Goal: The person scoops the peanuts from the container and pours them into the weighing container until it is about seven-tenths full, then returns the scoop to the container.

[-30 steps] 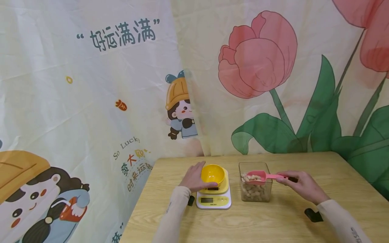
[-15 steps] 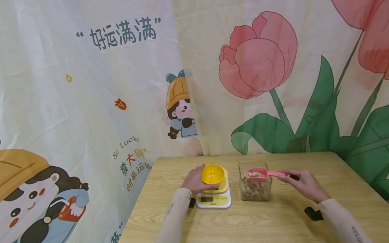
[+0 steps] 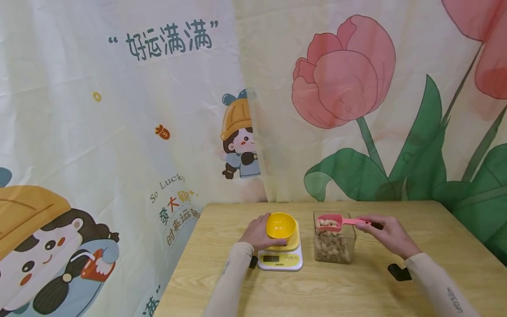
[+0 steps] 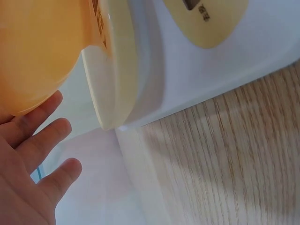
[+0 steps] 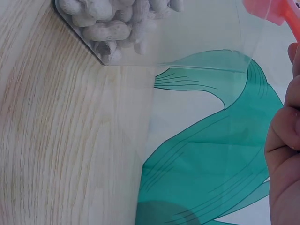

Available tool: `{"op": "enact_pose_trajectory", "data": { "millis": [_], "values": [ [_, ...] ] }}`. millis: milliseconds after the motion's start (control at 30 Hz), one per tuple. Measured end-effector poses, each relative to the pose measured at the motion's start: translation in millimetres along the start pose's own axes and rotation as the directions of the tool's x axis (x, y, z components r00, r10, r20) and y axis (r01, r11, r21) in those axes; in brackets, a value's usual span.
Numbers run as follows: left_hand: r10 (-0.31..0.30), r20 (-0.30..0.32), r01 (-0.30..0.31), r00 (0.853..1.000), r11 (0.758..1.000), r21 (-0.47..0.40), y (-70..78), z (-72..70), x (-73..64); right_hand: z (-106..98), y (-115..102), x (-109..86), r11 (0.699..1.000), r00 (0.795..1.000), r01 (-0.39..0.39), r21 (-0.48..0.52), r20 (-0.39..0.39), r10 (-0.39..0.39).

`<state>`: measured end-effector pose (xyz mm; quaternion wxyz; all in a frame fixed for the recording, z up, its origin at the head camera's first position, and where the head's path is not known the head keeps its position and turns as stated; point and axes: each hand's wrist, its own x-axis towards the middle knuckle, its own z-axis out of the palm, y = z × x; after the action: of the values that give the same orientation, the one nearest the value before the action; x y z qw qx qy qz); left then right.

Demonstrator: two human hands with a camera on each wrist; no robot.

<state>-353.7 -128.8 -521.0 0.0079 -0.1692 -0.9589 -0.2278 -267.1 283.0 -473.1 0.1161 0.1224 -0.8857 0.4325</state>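
My left hand holds a small yellow bowl by its left side, thumb along the front. The bowl is over the platform of a white and yellow kitchen scale; no contents show inside it. In the left wrist view, fingers reach along the bowl's outside, some spread off it. My right hand pinches the handle of a pink scoop. Several peanuts in shells lie in the scoop, which is above the mouth of a clear square container. More peanuts fill its lower part.
The scale and container stand side by side on a wooden table, with a gap between them. A printed cloth hangs right behind the table's back edge and along its left. Each wrist carries a black device.
The scoop has risen with its peanuts and shifted slightly left over the container. My left hand stays at the bowl. The head view has swung a little.
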Motion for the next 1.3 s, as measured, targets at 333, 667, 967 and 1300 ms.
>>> {"op": "enact_pose_trajectory", "data": {
  "millis": [333,667,967,1300],
  "values": [
    [0.006,0.001,-0.006,1.000,1.000,-0.009,3.7,-2.8,-0.6,-2,-7,3.8,0.999,1.000,0.026,0.022,-0.009,-0.026],
    [0.007,-0.003,-0.007,1.000,1.000,-0.023,-0.1,0.4,2.6,21,-24,22.8,0.995,0.998,0.063,0.076,0.013,-0.064],
    [0.001,-0.007,-0.002,1.000,0.999,-0.042,-2.7,5.2,6.1,51,-38,41.4,0.998,0.998,0.040,0.039,0.048,-0.042],
    [0.000,0.008,0.001,1.000,1.000,-0.011,1.4,0.7,2.7,64,-47,54.7,0.992,0.990,0.100,-0.071,0.104,-0.092]
  ]
}}
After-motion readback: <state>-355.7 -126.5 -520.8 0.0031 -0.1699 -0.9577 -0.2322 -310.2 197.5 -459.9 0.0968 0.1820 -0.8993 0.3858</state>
